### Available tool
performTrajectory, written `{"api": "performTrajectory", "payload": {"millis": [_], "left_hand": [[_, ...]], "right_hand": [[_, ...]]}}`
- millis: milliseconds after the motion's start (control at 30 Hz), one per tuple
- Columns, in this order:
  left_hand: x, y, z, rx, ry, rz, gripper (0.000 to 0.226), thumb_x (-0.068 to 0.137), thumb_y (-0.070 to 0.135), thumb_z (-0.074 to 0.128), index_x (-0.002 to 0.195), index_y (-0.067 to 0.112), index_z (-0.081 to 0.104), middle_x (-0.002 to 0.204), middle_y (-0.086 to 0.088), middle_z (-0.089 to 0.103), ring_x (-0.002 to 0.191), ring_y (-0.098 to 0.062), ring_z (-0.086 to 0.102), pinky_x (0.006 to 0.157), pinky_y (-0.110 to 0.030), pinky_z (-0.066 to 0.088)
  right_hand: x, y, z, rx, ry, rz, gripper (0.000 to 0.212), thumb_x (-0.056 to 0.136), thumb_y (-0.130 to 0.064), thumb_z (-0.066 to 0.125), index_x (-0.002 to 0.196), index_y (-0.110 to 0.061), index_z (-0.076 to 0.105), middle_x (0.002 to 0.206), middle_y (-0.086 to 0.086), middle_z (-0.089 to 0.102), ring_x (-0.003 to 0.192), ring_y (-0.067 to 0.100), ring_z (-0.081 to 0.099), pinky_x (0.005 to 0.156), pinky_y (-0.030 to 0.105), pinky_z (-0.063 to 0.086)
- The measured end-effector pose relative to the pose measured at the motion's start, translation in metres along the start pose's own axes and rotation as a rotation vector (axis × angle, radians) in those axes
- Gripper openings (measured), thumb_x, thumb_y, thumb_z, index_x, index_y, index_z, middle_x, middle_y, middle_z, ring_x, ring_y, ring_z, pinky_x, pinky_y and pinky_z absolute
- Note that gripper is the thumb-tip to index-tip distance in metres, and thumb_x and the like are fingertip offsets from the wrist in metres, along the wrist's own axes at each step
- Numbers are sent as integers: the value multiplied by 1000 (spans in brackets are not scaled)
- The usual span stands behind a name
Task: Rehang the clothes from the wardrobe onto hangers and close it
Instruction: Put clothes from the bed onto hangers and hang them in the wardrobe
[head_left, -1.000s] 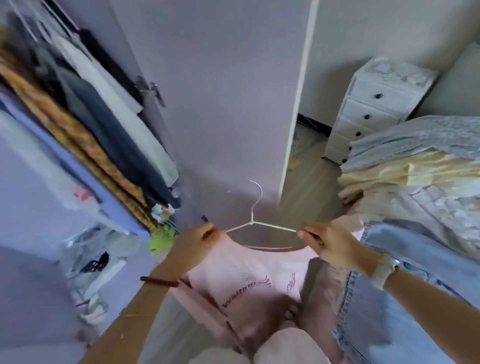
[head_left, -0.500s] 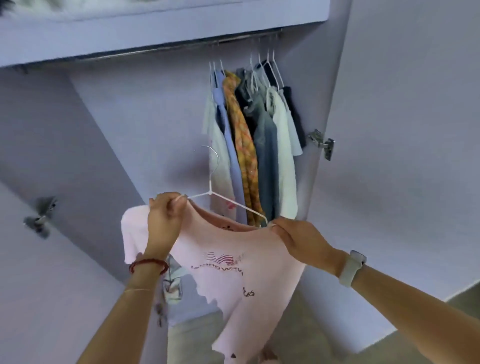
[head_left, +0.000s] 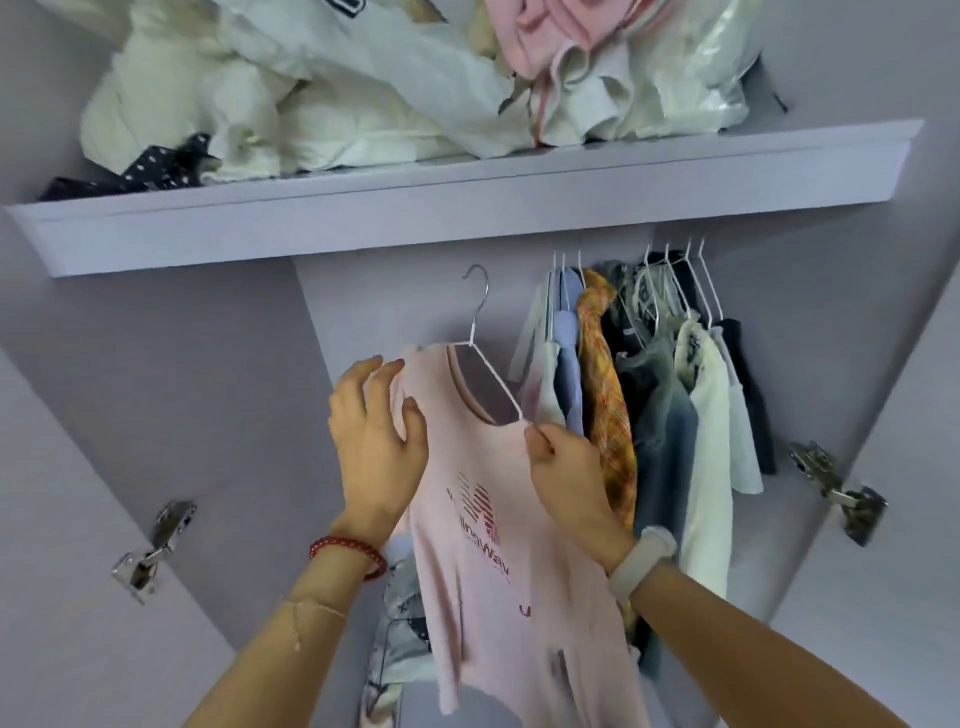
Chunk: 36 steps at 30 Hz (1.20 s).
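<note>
On the pink T-shirt (head_left: 498, 519), red print partly readable as "ineWav" is seen; its white wire hanger (head_left: 485, 358) shoulder is pinched by the right hand (head_left: 566, 478), while the left hand (head_left: 376, 441), fingers spread, is laid against the other shoulder.

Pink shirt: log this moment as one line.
pink shirt on hanger | right hand pinches shoulder | left hand touches other shoulder | hook not on rail | wardrobe open

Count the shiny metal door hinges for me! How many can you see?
2. One hinge is on the wardrobe's left side, low down. The other hinge is on the right side, beside the hanging clothes. More may sit out of view.
</note>
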<state>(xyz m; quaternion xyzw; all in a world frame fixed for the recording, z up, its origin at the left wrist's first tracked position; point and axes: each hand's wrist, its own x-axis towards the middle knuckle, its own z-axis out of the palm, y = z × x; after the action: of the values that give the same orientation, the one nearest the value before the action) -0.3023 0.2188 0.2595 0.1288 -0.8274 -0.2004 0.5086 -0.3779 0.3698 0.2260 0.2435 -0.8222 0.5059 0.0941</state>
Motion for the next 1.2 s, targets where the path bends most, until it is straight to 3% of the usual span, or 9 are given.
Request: {"api": "performTrajectory", "payload": {"millis": [167, 233, 333, 467, 667, 867, 1000, 1100, 1200], "left_hand": [[51, 19, 20, 160, 106, 328, 45, 80, 7, 50, 125, 12, 50, 134, -21, 46, 130, -34, 29, 101, -49, 27], [66, 19, 25, 230, 143, 410, 54, 78, 8, 51, 130, 17, 43, 139, -20, 41, 134, -33, 23, 106, -50, 20], [86, 15, 29, 316, 142, 381, 66, 76, 9, 52, 139, 21, 36, 147, -17, 31, 139, -33, 15, 111, -54, 6], [96, 7, 33, 352, 118, 372, 72, 74, 8, 57, 142, 20, 34, 150, -15, 24, 139, -36, 13, 108, -60, 3], [99, -5, 32, 314, 123, 430, 73, 75, 10, 58, 142, 23, 35, 151, -6, 17, 140, -32, 13, 107, -64, 3], [89, -13, 33, 209, 87, 422, 71, 75, 11, 57, 141, 23, 35, 151, -11, 23, 141, -32, 10, 107, -62, 0], [65, -24, 38, 151, -28, 369, 69, 75, 12, 57, 141, 21, 37, 151, -14, 25, 140, -36, 14, 107, -63, 5], [44, -33, 43, 109, -171, 322, 65, 76, 13, 54, 139, 18, 40, 149, -17, 28, 137, -40, 20, 105, -65, 13], [20, -37, 52, 58, -333, 301, 61, 76, 15, 54, 137, 14, 43, 145, -20, 34, 134, -42, 28, 102, -65, 19]], "right_hand": [[67, -18, 3, 50, 165, 22, 38, 89, -6, 43, 56, -24, 35, 52, -7, 33, 59, 19, 34, 58, 24, 26], [83, -19, 8, 61, 222, 38, 26, 90, -9, 43, 65, -15, 49, 57, -2, 40, 64, 22, 41, 58, 25, 30], [99, -22, 20, 58, 295, 68, 18, 91, -10, 42, 76, -7, 51, 60, 5, 47, 64, 26, 47, 54, 28, 27], [117, -24, 31, -21, 325, 117, 19, 91, -6, 39, 89, 2, 57, 78, 23, 60, 75, 39, 54, 57, 30, 29], [130, -15, 38, -100, 328, 292, 20, 92, -10, 39, 98, 0, 55, 96, 25, 62, 88, 43, 56, 59, 32, 31], [129, -14, 38, -97, 361, 343, 25, 95, -15, 39, 108, 1, 52, 104, 28, 61, 96, 45, 55, 65, 33, 32], [112, -16, 41, -163, 310, 215, 33, 93, -7, 36, 122, -3, 52, 114, 23, 58, 107, 40, 52, 77, 36, 41], [81, -7, 35, -210, 228, 76, 42, 93, -2, 38, 135, -5, 41, 132, 18, 44, 120, 33, 44, 95, 29, 35], [41, 8, 21, -326, 174, -11, 43, 91, -2, 42, 134, -5, 43, 134, 13, 46, 123, 28, 43, 104, 28, 31]]}}
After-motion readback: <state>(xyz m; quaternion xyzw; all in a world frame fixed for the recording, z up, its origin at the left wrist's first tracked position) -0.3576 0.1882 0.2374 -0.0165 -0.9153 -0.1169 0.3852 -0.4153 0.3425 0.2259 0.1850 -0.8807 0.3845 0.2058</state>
